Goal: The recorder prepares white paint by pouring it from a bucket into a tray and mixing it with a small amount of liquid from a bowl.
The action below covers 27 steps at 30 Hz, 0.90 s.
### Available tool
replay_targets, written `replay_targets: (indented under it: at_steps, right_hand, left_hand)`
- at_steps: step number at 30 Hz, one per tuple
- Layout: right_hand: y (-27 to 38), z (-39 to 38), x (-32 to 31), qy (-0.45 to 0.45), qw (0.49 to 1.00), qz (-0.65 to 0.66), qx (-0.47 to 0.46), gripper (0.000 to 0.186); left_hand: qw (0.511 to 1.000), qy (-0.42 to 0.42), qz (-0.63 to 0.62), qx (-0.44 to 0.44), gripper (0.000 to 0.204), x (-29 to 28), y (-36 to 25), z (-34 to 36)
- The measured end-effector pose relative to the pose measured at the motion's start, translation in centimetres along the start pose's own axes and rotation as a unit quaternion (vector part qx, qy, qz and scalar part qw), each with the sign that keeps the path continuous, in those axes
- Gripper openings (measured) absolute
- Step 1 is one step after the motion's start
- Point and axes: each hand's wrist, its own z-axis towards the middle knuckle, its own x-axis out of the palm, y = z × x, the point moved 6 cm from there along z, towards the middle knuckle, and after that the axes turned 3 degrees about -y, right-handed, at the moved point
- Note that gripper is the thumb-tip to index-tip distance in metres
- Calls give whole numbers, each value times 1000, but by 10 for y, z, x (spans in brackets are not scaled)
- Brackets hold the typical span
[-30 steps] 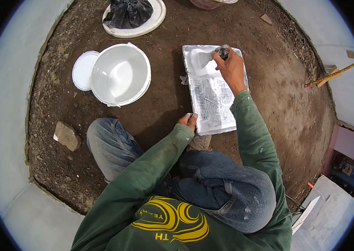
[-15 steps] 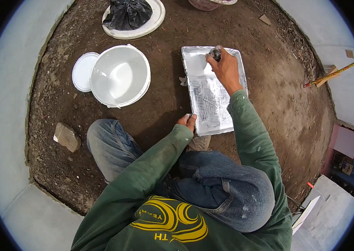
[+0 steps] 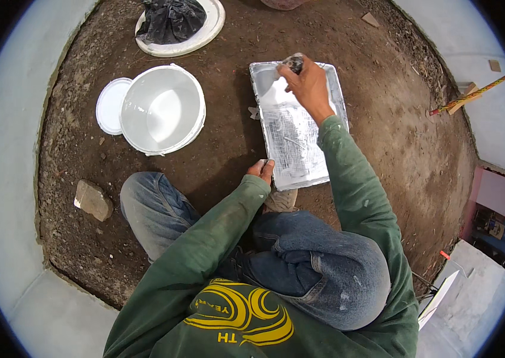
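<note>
A silvery paint tray [image 3: 294, 149] lies on the soil in front of me, with a ribbed slope and white paint [image 3: 275, 94] pooled at its far end. My left hand [image 3: 261, 171] grips the tray's near left corner, thumb on the rim. Over the far end, my right hand [image 3: 311, 89] is closed around a dark, shiny, crumpled-looking lump [image 3: 293, 62]. Fingers hide much of this lump, and its kind does not show. To the left of the tray stands a white bucket [image 3: 196, 119], its inside wet with white paint.
Beside the bucket is a white lid [image 3: 109, 107]. A black plastic bag [image 3: 172, 21] rests on a larger white lid [image 3: 215, 33] farther off. A stone [image 3: 93, 200] lies left of my knee. Pale walls [image 3: 2, 179] border the soil; a yellow-red striped pole [image 3: 473, 94] leans at the right.
My right hand has shifted slightly left and farther away over the tray, still closed on the dark lump. My left hand keeps its hold on the corner. The whole view has shifted a little.
</note>
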Motion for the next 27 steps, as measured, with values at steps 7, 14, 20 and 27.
replay_targets:
  at_steps: [7, 14, 20, 27]
  right_hand:
    - [-18, 15, -11, -13, 996, -80, -36, 27]
    - [-13, 11, 5, 8, 1000, -16, -4, 30]
    - [-8, 13, 0, 8, 1000, -5, 1, 30]
    - [-23, 21, -17, -6, 994, -109, -15, 30]
  left_hand:
    - [1000, 17, 17, -1, 42, 3, -3, 1]
    - [999, 12, -39, -18, 50, 3, 3, -1]
    - [1000, -19, -22, 0, 52, -3, -3, -4]
    - [1000, -21, 3, 12, 42, -1, -11, -6]
